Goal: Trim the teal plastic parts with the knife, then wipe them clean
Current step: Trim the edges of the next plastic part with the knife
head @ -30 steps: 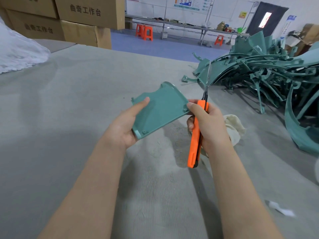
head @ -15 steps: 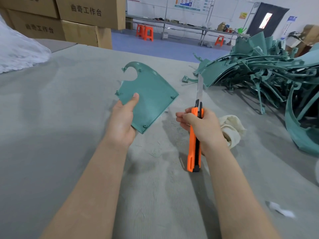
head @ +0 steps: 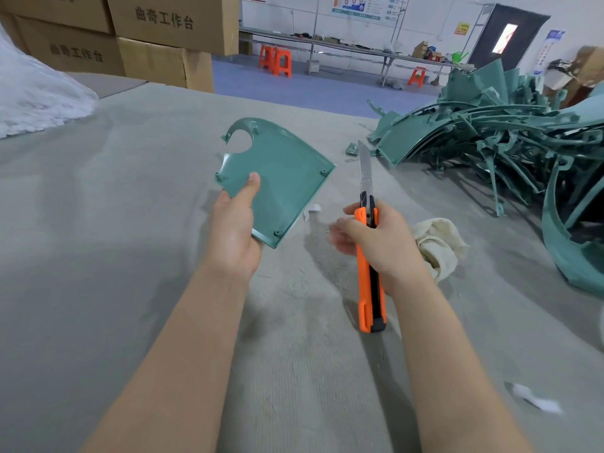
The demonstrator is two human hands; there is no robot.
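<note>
**Item 1.** Left hand [head: 233, 237]: we list it gripping the teal plastic part [head: 287, 178] at its near corner, thumb flat on the upper face. The part is raised clear of the table [head: 98, 273]. It is a glossy, fan-shaped panel with a raised rim, small bosses near the corners, and a round notch under a hooked far tip.

**Item 2.** Right hand [head: 384, 248]: we list it closed round the knife [head: 371, 289]; the fingers are blurred. The handle is orange and black plastic. The segmented steel blade [head: 365, 168] is extended and points away, just right of the part without touching it.

**Item 3.** Cream cloth [head: 439, 246]: crumpled on the table, just beyond the right hand.

**Item 4.** Pile of teal parts [head: 490, 142]: tangled curved strips and panels, far right.

**Item 5.** Table covering: grey, ribbed and felt-like. A white paper scrap [head: 536, 400] lies near right.

**Item 6.** Cardboard boxes [head: 170, 24]: stacked far left and printed 曲奇工作台. We cannot read the wall posters.
</note>
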